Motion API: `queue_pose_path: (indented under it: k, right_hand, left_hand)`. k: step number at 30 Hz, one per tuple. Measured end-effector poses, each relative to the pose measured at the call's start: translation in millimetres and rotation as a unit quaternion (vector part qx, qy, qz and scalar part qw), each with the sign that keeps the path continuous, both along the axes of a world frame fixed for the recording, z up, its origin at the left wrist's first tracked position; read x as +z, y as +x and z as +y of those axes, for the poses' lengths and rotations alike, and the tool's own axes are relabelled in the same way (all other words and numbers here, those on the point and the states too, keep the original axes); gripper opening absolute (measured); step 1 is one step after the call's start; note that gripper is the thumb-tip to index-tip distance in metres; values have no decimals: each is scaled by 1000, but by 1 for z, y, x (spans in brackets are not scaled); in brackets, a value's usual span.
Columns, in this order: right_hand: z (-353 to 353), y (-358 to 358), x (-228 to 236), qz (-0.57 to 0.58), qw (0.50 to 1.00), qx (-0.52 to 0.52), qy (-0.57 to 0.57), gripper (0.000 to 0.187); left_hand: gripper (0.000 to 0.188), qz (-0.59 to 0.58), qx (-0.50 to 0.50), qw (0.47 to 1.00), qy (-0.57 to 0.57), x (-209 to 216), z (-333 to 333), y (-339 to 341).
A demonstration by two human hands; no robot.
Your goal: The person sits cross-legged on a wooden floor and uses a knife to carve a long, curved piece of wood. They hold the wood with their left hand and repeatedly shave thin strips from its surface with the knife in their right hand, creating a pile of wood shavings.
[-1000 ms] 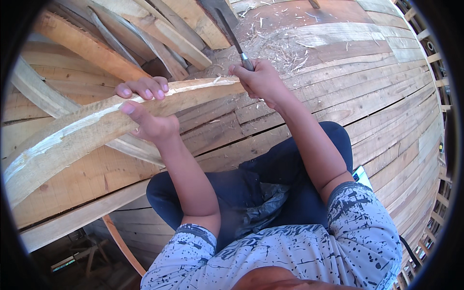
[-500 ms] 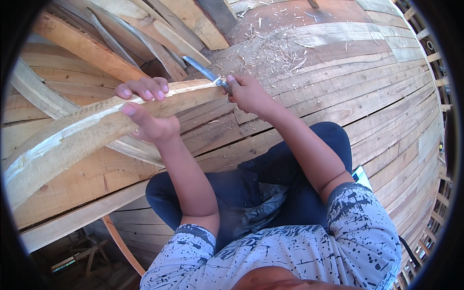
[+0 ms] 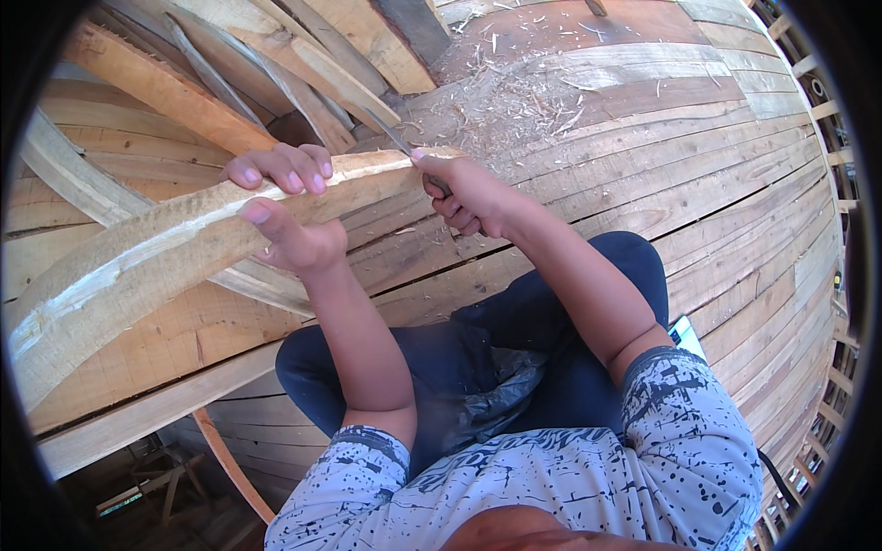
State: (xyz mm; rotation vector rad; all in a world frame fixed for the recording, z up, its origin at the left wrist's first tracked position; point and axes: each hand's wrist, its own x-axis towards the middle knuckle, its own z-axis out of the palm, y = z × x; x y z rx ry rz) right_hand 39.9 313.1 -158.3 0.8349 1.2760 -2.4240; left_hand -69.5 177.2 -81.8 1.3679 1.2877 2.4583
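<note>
A long curved timber (image 3: 165, 243) with a pale, freshly cut strip along its upper edge runs from the lower left towards the middle. My left hand (image 3: 289, 207) grips it, fingers over the top and thumb on the near side. My right hand (image 3: 469, 195) is closed round the handle of a knife (image 3: 397, 140) near the timber's right end. The narrow blade shows almost edge-on, pointing up and left across the timber's edge. Most of the handle is hidden in my fist.
Wood shavings (image 3: 542, 101) litter the plank floor (image 3: 661, 174) beyond the knife. Loose boards (image 3: 303, 55) are piled at the upper left, beside an orange-brown beam (image 3: 165, 87). At the lower left, a dark opening (image 3: 138, 496) drops below the plank edge.
The blade has turned from showing its flat side to nearly edge-on, as my right hand rotated. A curled shaving at the blade is gone. My left hand has shifted slightly right.
</note>
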Motion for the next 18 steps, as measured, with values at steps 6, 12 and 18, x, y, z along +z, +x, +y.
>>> queue_pose_path:
  k: [6, 12, 18]
  right_hand:
    - [9, 3, -3, 34, 991, 34, -124, 51]
    - [13, 3, -11, 68, 974, 47, -210, 50]
    - [17, 6, -12, 111, 938, 62, -323, 53]
  left_hand:
    - [38, 9, -16, 1000, -3, -1, -1, -2]
    - [41, 14, -2, 1000, -8, 2, 3, 3]
    - [40, 13, -5, 1000, -4, 0, 1, 0]
